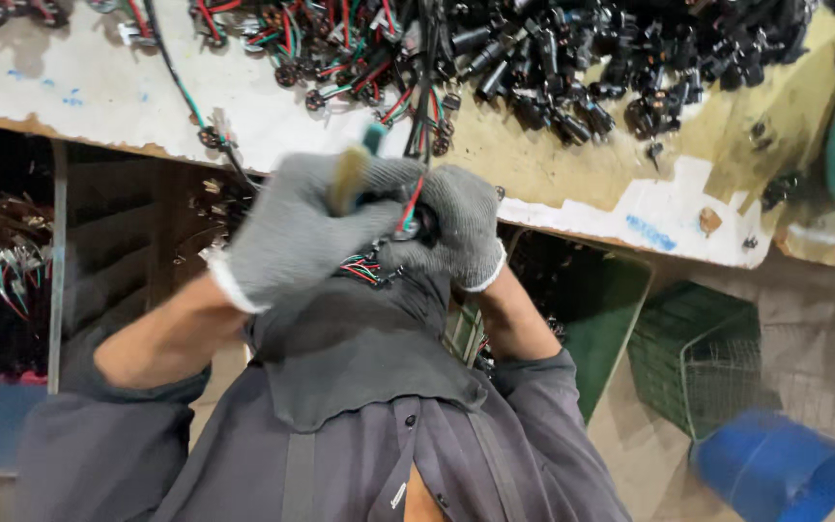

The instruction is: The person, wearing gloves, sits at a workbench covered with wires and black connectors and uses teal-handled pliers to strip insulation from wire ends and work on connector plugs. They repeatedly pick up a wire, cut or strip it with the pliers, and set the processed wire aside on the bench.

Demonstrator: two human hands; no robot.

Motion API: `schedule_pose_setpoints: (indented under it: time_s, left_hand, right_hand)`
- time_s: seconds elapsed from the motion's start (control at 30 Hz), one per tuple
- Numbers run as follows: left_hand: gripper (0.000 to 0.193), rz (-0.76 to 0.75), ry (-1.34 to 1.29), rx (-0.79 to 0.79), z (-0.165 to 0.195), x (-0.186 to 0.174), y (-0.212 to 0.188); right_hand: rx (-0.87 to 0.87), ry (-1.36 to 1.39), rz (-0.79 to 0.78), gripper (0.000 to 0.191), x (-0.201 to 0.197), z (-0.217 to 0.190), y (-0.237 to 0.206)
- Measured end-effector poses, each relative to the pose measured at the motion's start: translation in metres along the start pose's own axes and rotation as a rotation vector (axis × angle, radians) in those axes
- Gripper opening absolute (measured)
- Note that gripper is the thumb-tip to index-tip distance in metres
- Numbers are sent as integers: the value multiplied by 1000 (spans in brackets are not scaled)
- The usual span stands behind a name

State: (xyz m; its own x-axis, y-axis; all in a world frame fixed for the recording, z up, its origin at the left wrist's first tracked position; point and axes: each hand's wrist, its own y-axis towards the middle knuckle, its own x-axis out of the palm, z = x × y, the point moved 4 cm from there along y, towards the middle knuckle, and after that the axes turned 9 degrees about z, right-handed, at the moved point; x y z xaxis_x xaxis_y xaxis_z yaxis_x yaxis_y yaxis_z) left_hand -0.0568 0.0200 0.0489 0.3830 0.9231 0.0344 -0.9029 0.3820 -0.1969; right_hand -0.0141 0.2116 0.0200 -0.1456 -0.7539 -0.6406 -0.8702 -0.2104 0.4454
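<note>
Both my hands wear grey knit gloves and meet close to my chest, below the edge of a worn workbench (pixel 630 208). My left hand (pixel 297 232) is closed around a blurred tool with a tan and teal handle (pixel 350 174). My right hand (pixel 461 227) grips a small black part with red, green and white wires (pixel 408 217) running from it. The two hands touch over this wired part. More loose wire ends hang just under my hands.
A heap of black connectors and red-green wired parts (pixel 495 48) covers the far side of the bench. A green mesh basket (pixel 698 358) and a blue cylinder (pixel 775 469) sit on the floor at right. Another pile of wired parts (pixel 2 261) lies at left.
</note>
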Motion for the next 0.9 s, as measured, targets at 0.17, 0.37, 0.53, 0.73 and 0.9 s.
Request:
schedule_pose_setpoints:
  time_s: [0.17, 0.37, 0.53, 0.73, 0.9]
  left_hand:
    - [26, 116, 190, 437, 5, 14, -6]
    - [12, 224, -49, 251, 43, -23, -12]
    - [17, 156, 360, 526, 40, -11, -17]
    - [14, 15, 245, 70, -25, 4, -17]
    - [14, -32, 364, 436, 0, -9, -12]
  right_hand:
    - [98, 207, -16, 65, 8, -2, -10]
    - [60, 123, -114, 55, 19, 6, -26]
    - [6, 55, -116, 60, 14, 5, -30]
    - [-65, -2, -78, 74, 13, -2, -23]
    - [90, 137, -392, 63, 33, -3, -22]
